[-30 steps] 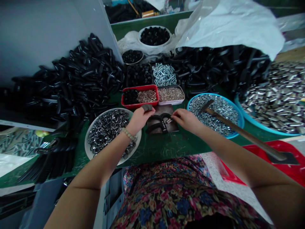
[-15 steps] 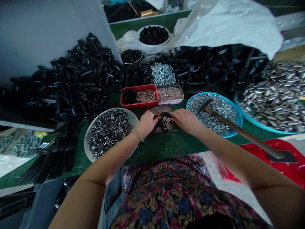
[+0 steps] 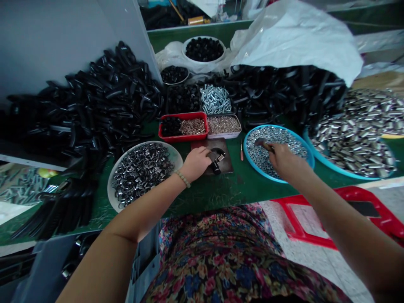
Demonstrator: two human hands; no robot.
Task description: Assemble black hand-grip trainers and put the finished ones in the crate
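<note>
My left hand [image 3: 196, 162] is closed on a black curved plastic part [image 3: 216, 159] with a small metal piece, holding it down on a dark brown plate [image 3: 224, 165] on the green table. My right hand [image 3: 283, 159] is over the blue bowl [image 3: 252, 166] of small silver nuts, its fingers wrapped round a hammer just behind the metal head [image 3: 260, 143]. The hammer's handle is hidden under my hand and arm.
A white bowl of metal rings [image 3: 140, 170] sits left of the plate. Behind it are a red tray [image 3: 184, 126], a tray of small pins [image 3: 223, 125], silver bolts [image 3: 215, 98] and black-part heaps [image 3: 94, 105]. A thin red-handled tool [image 3: 241, 150] lies nearby; metal tubes [image 3: 353, 134] are right.
My right hand left the black part and moved right to the blue bowl, closing on the hammer that lay across it. My left hand stayed on the part.
</note>
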